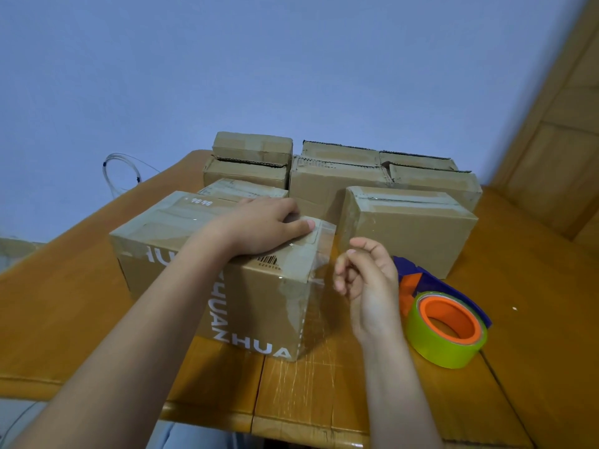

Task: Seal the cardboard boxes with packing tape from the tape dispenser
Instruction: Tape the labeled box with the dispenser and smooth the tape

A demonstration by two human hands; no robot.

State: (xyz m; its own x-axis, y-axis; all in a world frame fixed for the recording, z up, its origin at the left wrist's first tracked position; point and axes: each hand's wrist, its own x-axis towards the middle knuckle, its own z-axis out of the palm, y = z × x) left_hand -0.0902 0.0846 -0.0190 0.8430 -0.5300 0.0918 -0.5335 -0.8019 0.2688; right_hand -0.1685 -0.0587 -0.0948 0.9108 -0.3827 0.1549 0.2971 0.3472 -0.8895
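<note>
Left hand lies palm-down on the top of the near cardboard box, fingers straight and pressing a clear strip of packing tape toward the box's right edge, where the glossy film folds over the corner and runs down the side. Right hand hovers just right of that corner, fingers loosely curled, holding nothing. The box is brown corrugated board with white lettering and a barcode; its long axis runs left to right. Just beyond the right hand, the tape dispenser lies on its side on the wooden table: yellow-green roll, orange core, purple frame. More taped boxes crowd the table behind.
</note>
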